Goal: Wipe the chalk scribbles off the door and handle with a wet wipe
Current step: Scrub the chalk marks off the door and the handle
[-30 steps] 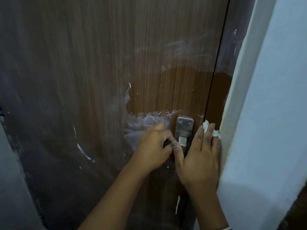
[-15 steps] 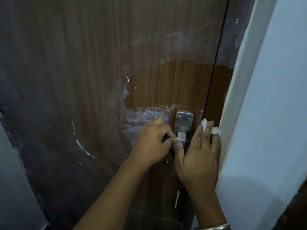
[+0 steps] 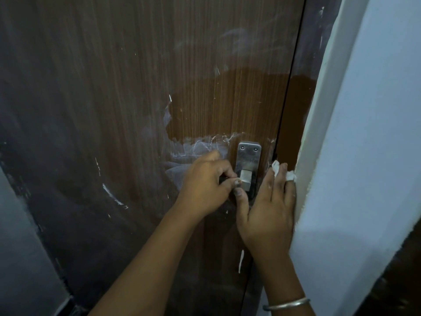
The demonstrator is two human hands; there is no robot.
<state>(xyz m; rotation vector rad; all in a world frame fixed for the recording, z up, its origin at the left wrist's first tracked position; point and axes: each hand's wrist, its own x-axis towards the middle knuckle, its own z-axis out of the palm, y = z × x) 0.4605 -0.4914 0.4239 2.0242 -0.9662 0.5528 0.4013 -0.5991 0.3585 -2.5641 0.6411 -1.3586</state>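
A brown wood-grain door [image 3: 136, 87] fills the view. White chalk scribbles [image 3: 196, 148] smear it left of the steel handle plate [image 3: 248, 156]; a darker, wiped patch lies above them. My left hand [image 3: 205, 185] grips the dark handle lever, which it mostly hides. My right hand [image 3: 271, 208] lies flat against the door's edge strip just right of the plate, fingers straight, pressing a white wet wipe [image 3: 283, 172] whose ends stick out past the fingertips.
A white wall corner [image 3: 341, 156] juts out at the right, touching my right hand's side. More chalk streaks [image 3: 114, 197] mark the lower left door, and one short streak [image 3: 240, 261] sits below the hands. A grey wall [image 3: 20, 258] borders the door at the left.
The view has shifted a little, so the handle sits slightly higher in frame. Both hands keep their places; the right hand with the wipe has crept slightly upward along the door edge.
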